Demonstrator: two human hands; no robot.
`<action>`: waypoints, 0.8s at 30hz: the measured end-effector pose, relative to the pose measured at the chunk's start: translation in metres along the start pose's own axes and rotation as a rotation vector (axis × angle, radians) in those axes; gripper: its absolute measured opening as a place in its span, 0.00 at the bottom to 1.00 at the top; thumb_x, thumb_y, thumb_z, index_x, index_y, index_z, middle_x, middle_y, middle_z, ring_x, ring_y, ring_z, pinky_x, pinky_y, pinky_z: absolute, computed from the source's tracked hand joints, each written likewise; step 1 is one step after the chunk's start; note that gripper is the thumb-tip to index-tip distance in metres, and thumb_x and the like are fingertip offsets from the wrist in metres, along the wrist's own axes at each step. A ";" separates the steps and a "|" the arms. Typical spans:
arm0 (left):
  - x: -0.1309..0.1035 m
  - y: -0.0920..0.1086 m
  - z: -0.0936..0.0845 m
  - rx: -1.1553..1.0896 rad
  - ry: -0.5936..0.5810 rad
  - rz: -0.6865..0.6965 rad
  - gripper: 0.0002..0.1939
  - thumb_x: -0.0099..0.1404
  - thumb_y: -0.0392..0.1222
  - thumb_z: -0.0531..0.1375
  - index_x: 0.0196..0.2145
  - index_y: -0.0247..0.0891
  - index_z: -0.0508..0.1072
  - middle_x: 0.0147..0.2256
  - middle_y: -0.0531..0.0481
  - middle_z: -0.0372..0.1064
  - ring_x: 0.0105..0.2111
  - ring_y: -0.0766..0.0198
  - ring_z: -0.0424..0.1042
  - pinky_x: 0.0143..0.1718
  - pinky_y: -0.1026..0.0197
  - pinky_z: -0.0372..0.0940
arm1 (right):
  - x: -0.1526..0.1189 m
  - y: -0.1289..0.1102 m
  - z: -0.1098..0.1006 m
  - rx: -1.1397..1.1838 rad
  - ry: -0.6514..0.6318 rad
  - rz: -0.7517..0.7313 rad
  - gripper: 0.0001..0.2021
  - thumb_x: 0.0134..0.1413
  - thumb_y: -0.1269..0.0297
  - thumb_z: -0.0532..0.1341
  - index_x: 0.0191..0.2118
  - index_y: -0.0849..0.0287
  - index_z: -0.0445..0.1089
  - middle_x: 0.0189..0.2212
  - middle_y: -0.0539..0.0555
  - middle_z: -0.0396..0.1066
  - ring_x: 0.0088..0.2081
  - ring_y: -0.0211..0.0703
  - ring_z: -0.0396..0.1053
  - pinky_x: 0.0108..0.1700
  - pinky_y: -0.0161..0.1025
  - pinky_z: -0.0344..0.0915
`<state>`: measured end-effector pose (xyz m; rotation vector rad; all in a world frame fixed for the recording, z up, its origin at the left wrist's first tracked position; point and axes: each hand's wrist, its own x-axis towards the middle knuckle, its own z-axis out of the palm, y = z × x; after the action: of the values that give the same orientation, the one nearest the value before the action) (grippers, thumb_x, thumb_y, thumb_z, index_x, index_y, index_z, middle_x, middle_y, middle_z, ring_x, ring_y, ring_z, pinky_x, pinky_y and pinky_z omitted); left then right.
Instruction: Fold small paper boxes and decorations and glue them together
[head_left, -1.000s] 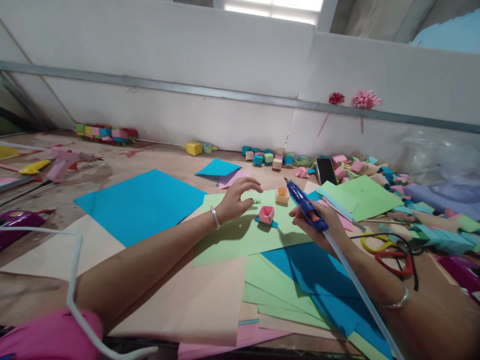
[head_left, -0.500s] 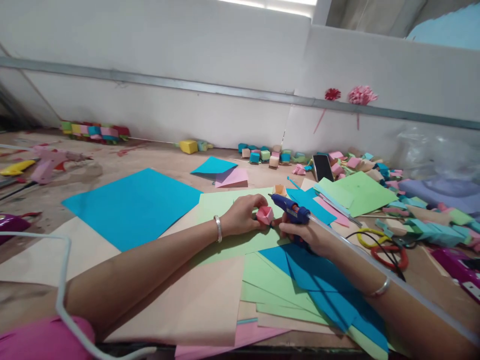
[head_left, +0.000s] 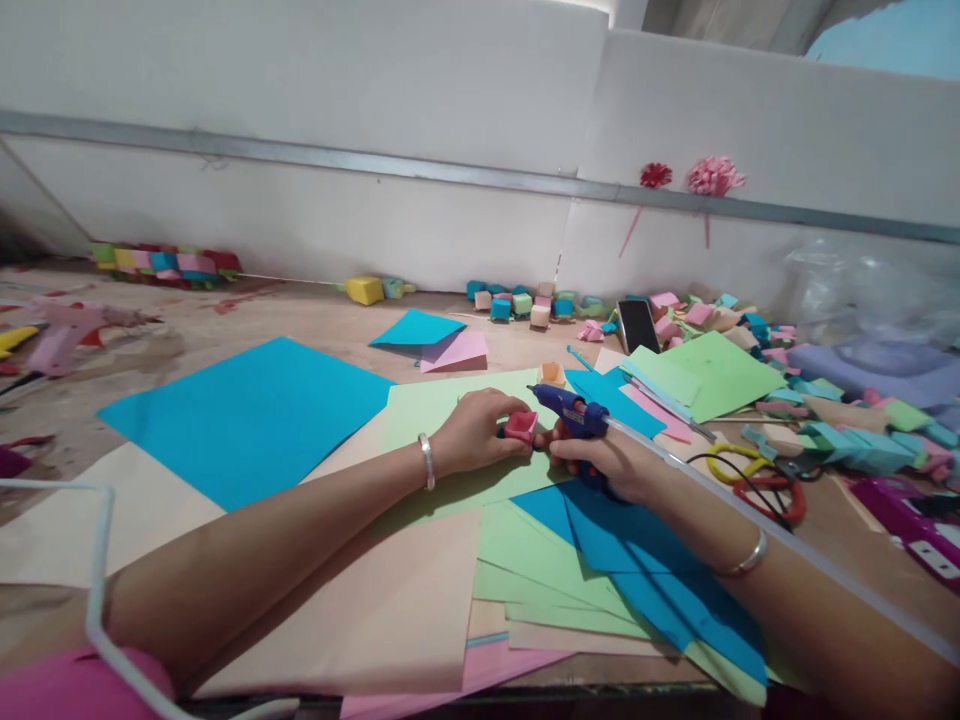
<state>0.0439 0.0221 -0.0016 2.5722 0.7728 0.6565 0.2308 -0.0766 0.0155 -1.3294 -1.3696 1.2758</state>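
Note:
A small pink paper box [head_left: 521, 427] is pinched between the thumb and fingers of my left hand [head_left: 480, 430], just above a light green sheet [head_left: 420, 400]. My right hand [head_left: 600, 462] is wrapped round a blue glue gun [head_left: 574, 408], whose nozzle points left, just above the box. The fingertips of my right hand come close to the box's right side; whether they touch it I cannot tell. Behind the glue gun stands a small orange open paper box [head_left: 551, 374].
Blue sheets [head_left: 255, 420] and peach sheets [head_left: 360, 610] cover the table. A phone [head_left: 638, 326], scissors with yellow and orange handles [head_left: 769, 497] and many folded paper pieces [head_left: 862, 450] lie right. A pink glue gun [head_left: 71, 335] is far left.
The view has shifted slightly. The pink box is turned a little in my left hand, and both hands stay close together with the glue gun above it.

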 end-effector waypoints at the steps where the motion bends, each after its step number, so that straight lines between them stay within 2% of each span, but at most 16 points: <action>1: 0.000 0.001 0.000 0.012 -0.001 0.002 0.18 0.52 0.49 0.68 0.39 0.40 0.75 0.37 0.47 0.74 0.39 0.54 0.69 0.39 0.58 0.59 | 0.000 0.001 0.000 0.033 0.000 0.001 0.06 0.43 0.64 0.65 0.22 0.56 0.68 0.19 0.50 0.69 0.22 0.38 0.64 0.23 0.36 0.62; 4: 0.000 0.006 -0.002 0.064 -0.010 0.025 0.15 0.53 0.48 0.66 0.37 0.41 0.76 0.36 0.47 0.74 0.39 0.54 0.69 0.39 0.57 0.59 | 0.002 0.005 0.001 0.112 0.000 -0.011 0.06 0.43 0.62 0.66 0.24 0.55 0.69 0.20 0.51 0.70 0.22 0.41 0.67 0.23 0.37 0.65; 10: 0.000 0.012 -0.002 0.191 0.000 0.045 0.10 0.55 0.46 0.64 0.34 0.40 0.74 0.30 0.47 0.71 0.34 0.55 0.67 0.35 0.57 0.55 | 0.004 0.008 0.002 0.105 -0.028 -0.002 0.05 0.45 0.62 0.64 0.25 0.56 0.69 0.21 0.51 0.71 0.23 0.41 0.68 0.25 0.37 0.66; 16: 0.000 0.009 0.000 0.250 -0.021 0.055 0.16 0.53 0.51 0.66 0.35 0.38 0.74 0.33 0.45 0.71 0.37 0.53 0.67 0.37 0.56 0.57 | 0.005 0.011 0.002 0.080 0.071 0.023 0.04 0.44 0.64 0.65 0.27 0.56 0.70 0.23 0.52 0.72 0.24 0.40 0.68 0.25 0.37 0.64; 21: 0.000 0.005 -0.001 0.135 0.044 0.071 0.22 0.56 0.53 0.65 0.45 0.38 0.73 0.40 0.44 0.73 0.42 0.51 0.68 0.43 0.54 0.60 | 0.005 0.015 -0.001 0.088 0.028 0.002 0.04 0.45 0.63 0.64 0.28 0.56 0.69 0.24 0.52 0.72 0.25 0.40 0.68 0.27 0.38 0.66; 24: 0.004 0.000 -0.006 0.015 0.127 0.028 0.17 0.63 0.52 0.58 0.44 0.38 0.74 0.42 0.44 0.74 0.43 0.54 0.69 0.45 0.54 0.61 | 0.007 0.020 -0.005 0.093 0.035 -0.013 0.04 0.46 0.63 0.64 0.29 0.57 0.70 0.26 0.52 0.73 0.25 0.39 0.67 0.27 0.37 0.65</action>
<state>0.0436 0.0256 0.0047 2.5791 0.7861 0.8324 0.2379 -0.0704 -0.0038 -1.2713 -1.2778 1.2856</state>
